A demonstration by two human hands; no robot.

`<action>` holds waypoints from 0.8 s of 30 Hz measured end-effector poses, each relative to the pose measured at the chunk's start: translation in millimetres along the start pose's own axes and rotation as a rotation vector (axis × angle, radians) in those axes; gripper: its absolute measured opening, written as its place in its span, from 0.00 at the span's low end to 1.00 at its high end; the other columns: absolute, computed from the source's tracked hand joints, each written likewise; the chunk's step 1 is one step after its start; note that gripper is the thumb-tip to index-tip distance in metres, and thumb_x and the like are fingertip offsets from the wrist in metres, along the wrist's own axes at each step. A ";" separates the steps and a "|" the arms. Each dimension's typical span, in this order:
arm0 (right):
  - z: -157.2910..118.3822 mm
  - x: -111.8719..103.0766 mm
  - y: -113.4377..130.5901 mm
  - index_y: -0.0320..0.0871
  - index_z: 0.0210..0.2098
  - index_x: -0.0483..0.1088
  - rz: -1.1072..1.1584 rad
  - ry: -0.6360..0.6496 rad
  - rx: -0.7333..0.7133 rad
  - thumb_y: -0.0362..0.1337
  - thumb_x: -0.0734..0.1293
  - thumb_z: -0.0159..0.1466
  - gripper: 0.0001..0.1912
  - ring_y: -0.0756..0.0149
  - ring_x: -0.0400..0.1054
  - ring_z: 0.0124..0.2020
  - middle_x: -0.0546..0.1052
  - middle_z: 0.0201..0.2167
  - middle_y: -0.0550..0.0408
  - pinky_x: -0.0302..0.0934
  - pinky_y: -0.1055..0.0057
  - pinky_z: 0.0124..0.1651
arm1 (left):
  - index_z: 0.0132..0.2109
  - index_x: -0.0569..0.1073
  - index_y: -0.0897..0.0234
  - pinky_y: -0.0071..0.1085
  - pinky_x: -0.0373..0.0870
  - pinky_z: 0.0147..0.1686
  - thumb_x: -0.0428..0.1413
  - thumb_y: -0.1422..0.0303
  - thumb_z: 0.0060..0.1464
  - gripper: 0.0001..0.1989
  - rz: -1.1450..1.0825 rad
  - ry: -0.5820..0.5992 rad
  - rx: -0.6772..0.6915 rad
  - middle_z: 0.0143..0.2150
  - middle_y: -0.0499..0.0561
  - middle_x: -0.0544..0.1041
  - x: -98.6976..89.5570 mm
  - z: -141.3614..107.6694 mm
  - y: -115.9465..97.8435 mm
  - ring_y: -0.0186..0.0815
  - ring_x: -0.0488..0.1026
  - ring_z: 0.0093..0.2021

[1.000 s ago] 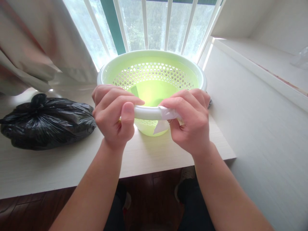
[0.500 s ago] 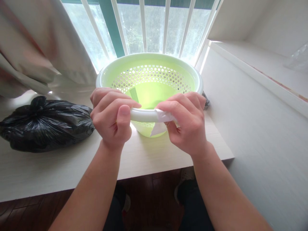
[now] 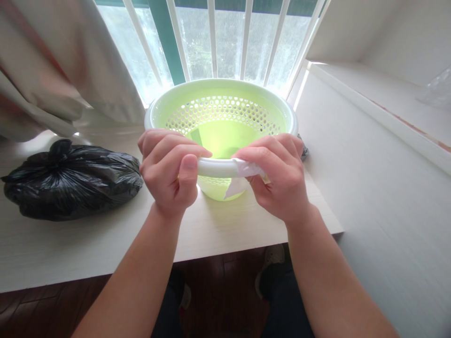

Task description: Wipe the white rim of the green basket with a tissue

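A light green plastic basket (image 3: 225, 89) with a band of round holes stands upright on a pale wooden ledge, its front rim nearest me. My left hand (image 3: 172, 171) is closed round the left part of that front rim, thumb in front and fingers over the top. On the right part, my right hand (image 3: 278, 173) pinches a white tissue (image 3: 237, 187) folded over the rim. One loose corner of the tissue hangs down the basket's outer front. Between the two hands a short stretch of bare rim shows.
A knotted black plastic bag (image 3: 75, 183) lies on the ledge (image 3: 211, 239) to the left. Behind are a barred window (image 3: 229, 47) and a curtain (image 3: 66, 61). A white cabinet side (image 3: 369, 178) rises at right. Dark floor and my feet show below the ledge edge.
The whole view has shifted slightly, so hands, basket and bag appear a little further right. Both hands keep their hold, and the tissue stays over the rim under my right hand.
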State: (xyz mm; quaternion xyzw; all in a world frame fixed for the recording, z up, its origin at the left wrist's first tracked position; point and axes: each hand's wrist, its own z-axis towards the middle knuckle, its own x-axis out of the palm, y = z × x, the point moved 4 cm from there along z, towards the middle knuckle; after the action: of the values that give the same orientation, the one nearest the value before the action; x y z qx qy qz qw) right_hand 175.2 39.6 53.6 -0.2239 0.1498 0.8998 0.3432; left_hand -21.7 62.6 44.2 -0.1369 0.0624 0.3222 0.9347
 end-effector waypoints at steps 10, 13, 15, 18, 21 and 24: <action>-0.6 -0.5 -2.6 0.51 0.48 0.71 0.013 0.009 0.001 0.30 0.65 0.71 0.11 0.66 0.68 0.43 0.80 0.42 0.61 0.56 0.61 0.54 | 0.36 0.79 0.51 0.48 0.67 0.54 0.46 0.58 0.70 0.18 -0.039 0.004 -0.022 0.31 0.48 0.77 1.7 -5.6 6.0 0.37 0.75 0.39; -0.4 -0.4 -3.2 0.51 0.48 0.72 0.014 0.004 -0.004 0.30 0.65 0.70 0.11 0.67 0.68 0.43 0.80 0.41 0.61 0.56 0.61 0.53 | 0.37 0.79 0.51 0.48 0.66 0.53 0.47 0.59 0.70 0.18 -0.040 0.005 -0.023 0.31 0.48 0.77 1.0 -5.5 5.4 0.38 0.75 0.40; -0.3 -0.6 -3.2 0.50 0.48 0.72 0.018 -0.002 -0.009 0.29 0.66 0.70 0.11 0.67 0.68 0.43 0.80 0.41 0.61 0.55 0.61 0.53 | 0.36 0.79 0.51 0.48 0.67 0.52 0.47 0.59 0.70 0.18 -0.029 0.013 -0.012 0.31 0.48 0.77 0.3 -4.4 3.7 0.38 0.75 0.39; -0.2 -1.1 -3.3 0.50 0.48 0.72 0.028 0.004 -0.008 0.28 0.66 0.69 0.12 0.67 0.67 0.43 0.80 0.41 0.61 0.55 0.62 0.53 | 0.36 0.78 0.51 0.48 0.68 0.49 0.46 0.59 0.70 0.18 -0.013 0.028 -0.010 0.31 0.48 0.78 -0.4 -1.9 1.5 0.38 0.75 0.40; 0.1 -2.0 -3.6 0.50 0.49 0.72 0.036 0.024 -0.005 0.28 0.66 0.70 0.12 0.67 0.67 0.43 0.79 0.42 0.61 0.55 0.63 0.53 | 0.36 0.78 0.52 0.48 0.68 0.47 0.46 0.60 0.70 0.18 -0.011 0.031 -0.009 0.31 0.48 0.78 -0.4 0.3 -0.2 0.38 0.74 0.40; 0.3 -3.1 -4.1 0.51 0.49 0.72 0.041 0.037 -0.003 0.29 0.66 0.71 0.11 0.68 0.67 0.43 0.79 0.42 0.61 0.55 0.63 0.53 | 0.35 0.78 0.52 0.48 0.68 0.47 0.46 0.61 0.70 0.18 -0.008 0.025 0.001 0.31 0.47 0.78 0.0 0.9 -1.1 0.37 0.74 0.38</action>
State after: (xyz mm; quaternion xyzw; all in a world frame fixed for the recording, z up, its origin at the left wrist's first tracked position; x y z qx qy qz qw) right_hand 180.0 41.0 54.9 -0.2381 0.1594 0.9025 0.3216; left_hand -21.0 62.0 45.3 -0.1408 0.0739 0.3168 0.9351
